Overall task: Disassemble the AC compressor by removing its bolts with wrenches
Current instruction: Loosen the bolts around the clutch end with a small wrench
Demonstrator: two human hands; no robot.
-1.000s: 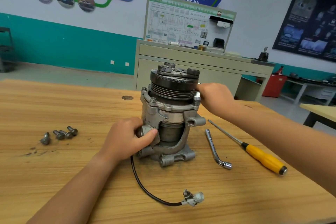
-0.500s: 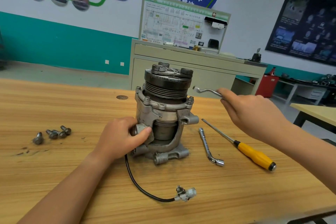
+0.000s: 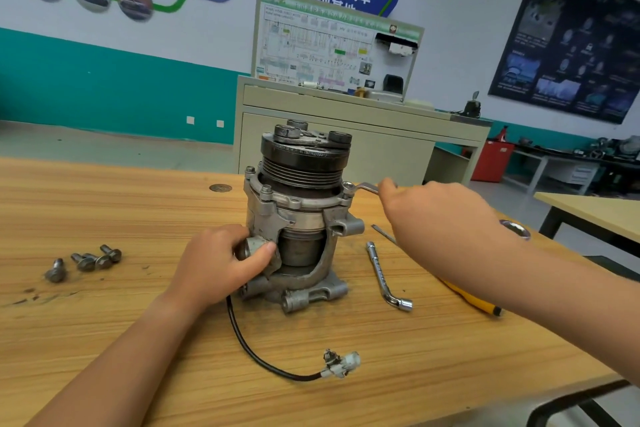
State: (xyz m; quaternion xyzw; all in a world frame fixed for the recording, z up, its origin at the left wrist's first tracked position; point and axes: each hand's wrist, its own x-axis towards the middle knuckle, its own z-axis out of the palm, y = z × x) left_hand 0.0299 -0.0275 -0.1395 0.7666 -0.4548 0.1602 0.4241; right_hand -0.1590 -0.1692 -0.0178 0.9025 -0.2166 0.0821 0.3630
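Lying beside compressor (image 3: 298, 215): L-wrench (image 3: 382, 273), screwdriver (image 3: 476, 303) (half hidden)

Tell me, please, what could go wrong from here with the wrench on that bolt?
The wrench might slip off the bolt, and the right hand could strike the compressor. The compressor stands upright, steadied only low down by the left hand, so a hard pull near its top may tip it. The loose bolts lie uncontained on the table and could roll away.
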